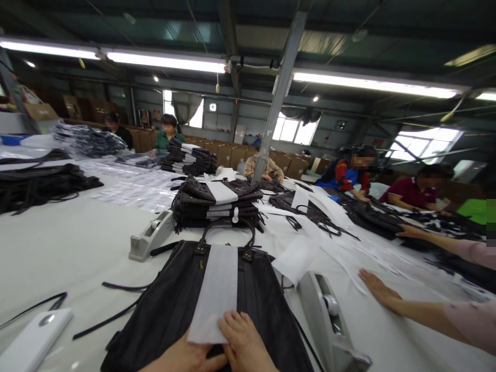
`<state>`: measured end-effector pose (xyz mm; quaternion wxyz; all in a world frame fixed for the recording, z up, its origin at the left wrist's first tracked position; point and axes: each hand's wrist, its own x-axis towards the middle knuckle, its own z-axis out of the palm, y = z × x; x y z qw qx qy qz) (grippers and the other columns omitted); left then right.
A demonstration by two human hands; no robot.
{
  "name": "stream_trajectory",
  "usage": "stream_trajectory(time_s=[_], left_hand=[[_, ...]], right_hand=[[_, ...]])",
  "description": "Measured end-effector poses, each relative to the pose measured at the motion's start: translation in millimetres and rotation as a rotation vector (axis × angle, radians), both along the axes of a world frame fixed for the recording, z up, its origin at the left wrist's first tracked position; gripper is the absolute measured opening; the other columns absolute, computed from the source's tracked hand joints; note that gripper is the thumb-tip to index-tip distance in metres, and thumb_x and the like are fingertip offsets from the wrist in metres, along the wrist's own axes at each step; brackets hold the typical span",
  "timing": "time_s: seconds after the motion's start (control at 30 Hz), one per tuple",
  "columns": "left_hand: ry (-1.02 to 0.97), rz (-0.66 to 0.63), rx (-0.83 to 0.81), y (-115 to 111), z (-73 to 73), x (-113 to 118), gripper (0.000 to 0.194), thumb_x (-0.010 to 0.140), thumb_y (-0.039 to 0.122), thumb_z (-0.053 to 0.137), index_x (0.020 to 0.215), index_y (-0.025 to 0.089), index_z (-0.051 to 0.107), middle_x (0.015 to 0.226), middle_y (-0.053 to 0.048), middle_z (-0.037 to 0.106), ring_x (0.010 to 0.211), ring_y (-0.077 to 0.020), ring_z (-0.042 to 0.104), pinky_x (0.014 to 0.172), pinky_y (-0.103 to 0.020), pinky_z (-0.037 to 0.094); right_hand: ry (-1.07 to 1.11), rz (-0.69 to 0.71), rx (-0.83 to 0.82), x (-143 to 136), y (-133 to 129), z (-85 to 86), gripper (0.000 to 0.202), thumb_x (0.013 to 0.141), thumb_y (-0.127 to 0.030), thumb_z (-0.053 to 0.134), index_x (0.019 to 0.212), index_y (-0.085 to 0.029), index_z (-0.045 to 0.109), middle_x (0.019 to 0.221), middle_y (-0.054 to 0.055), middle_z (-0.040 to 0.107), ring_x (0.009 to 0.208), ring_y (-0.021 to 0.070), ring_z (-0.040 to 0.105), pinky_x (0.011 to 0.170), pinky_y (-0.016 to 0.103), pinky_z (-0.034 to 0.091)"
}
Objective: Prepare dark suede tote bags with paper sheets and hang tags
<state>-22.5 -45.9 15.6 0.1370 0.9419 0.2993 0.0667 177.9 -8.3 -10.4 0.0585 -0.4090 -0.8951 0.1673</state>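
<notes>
A black handbag (170, 294) with its handle (228, 227) upright lies flat on the table in front of me. Down its middle runs a white paper strip (220, 279). My right hand (244, 341) rests on the strip's lower end, fingers stretched out flat. At the lower left corner of the strip is my left hand (189, 354); its thumb is stretched out across the bag, and the paper partly hides its other fingers. Grey tape dispensers stand near the bag, one tape dispenser (329, 320) to its right and another (151, 235) behind it on the left.
Behind the bag rises a stack of black handbags (217, 201) with white strips. A white device (34, 341) lies at the lower left. On the right, a co-worker's hand (380, 289) reaches over the white table (116, 232). Several other people work farther back. A slanted metal post (277, 103) stands mid-table.
</notes>
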Motion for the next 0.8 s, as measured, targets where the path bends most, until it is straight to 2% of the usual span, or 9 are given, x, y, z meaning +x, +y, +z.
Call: stream_trajectory(time_s=[0.13,0.27,0.37,0.43,0.53,0.6,0.67,0.73,0.8], left_hand=[[0.013,-0.002,-0.011,-1,-5.9,0,0.061,0.091,0.045,0.046,0.146,0.032,0.023,0.143,-0.01,0.045,0.12,-0.0302,0.052,0.104,-0.047,0.039],[0.051,0.019,-0.006,-4,-1.5,3,0.064,0.09,0.038,0.049,0.147,0.03,0.02,0.143,-0.013,0.043,0.116,-0.0298,0.054,0.1,-0.045,0.043],[0.109,0.072,0.034,-7,-1.9,2,0.062,0.088,0.03,0.052,0.144,0.033,0.025,0.142,-0.013,0.042,0.115,-0.0296,0.053,0.097,-0.046,0.044],[0.101,0.099,0.093,-9,-9.3,-4,0.055,0.087,0.029,0.055,0.138,0.034,0.035,0.138,-0.011,0.046,0.116,-0.0293,0.051,0.099,-0.049,0.042],[-0.006,0.11,0.249,-14,-27.7,-18,0.05,0.083,0.04,0.06,0.13,0.033,0.044,0.13,-0.01,0.052,0.114,-0.0291,0.05,0.101,-0.053,0.036],[-0.08,0.123,0.362,-17,-37.8,-25,0.059,0.082,0.048,0.059,0.136,0.034,0.038,0.136,-0.011,0.047,0.12,-0.0312,0.045,0.105,-0.058,0.03],[-0.077,0.169,0.374,-17,-41.6,-24,0.078,0.08,0.055,0.058,0.146,0.032,0.022,0.149,-0.013,0.032,0.133,-0.0356,0.032,0.109,-0.062,0.021],[-0.007,0.192,0.252,-15,-38.8,-18,0.096,0.079,0.06,0.058,0.15,0.026,0.004,0.156,-0.015,0.015,0.141,-0.0364,0.018,0.112,-0.06,0.018],[0.078,0.167,0.082,-12,-31.6,-10,0.1,0.08,0.061,0.055,0.149,0.022,-0.005,0.156,-0.015,0.01,0.142,-0.0331,0.014,0.114,-0.054,0.02]], right_hand=[[0.042,-0.026,0.064,1,-8,-5.8,0.041,0.088,-0.028,0.045,0.129,-0.026,0.049,0.137,0.005,0.052,0.127,0.0229,0.044,0.112,0.039,0.026],[0.127,-0.042,0.119,0,-13,0.6,0.03,0.088,-0.022,0.045,0.116,-0.026,0.055,0.127,0.002,0.058,0.121,0.0198,0.048,0.108,0.034,0.029],[0.184,-0.064,0.158,0,-15,4.7,0.032,0.085,-0.014,0.045,0.113,-0.025,0.055,0.121,0.001,0.06,0.116,0.0168,0.05,0.106,0.03,0.031],[0.192,-0.076,0.172,0,-16,5.9,0.031,0.084,-0.01,0.045,0.109,-0.024,0.056,0.115,0.001,0.062,0.113,0.016,0.052,0.104,0.03,0.033],[0.153,-0.074,0.181,-3,-18,7.9,0.024,0.086,-0.011,0.043,0.101,-0.023,0.058,0.11,0.002,0.062,0.113,0.0176,0.052,0.102,0.033,0.034],[0.114,-0.068,0.182,-5,-21,10.1,0.023,0.088,-0.014,0.043,0.103,-0.023,0.058,0.112,0.003,0.062,0.114,0.0191,0.051,0.102,0.036,0.034],[0.085,-0.064,0.184,-7,-25,12.5,0.025,0.089,-0.016,0.042,0.107,-0.023,0.058,0.114,0.004,0.063,0.115,0.0199,0.052,0.102,0.037,0.034],[0.087,-0.043,0.182,-7,-28,14.7,0.027,0.089,-0.017,0.042,0.109,-0.021,0.06,0.115,0.006,0.064,0.115,0.0204,0.052,0.101,0.036,0.034],[0.101,-0.009,0.156,-6,-28,18.1,0.027,0.086,-0.02,0.047,0.108,-0.018,0.063,0.113,0.008,0.066,0.113,0.0216,0.054,0.101,0.035,0.035]])
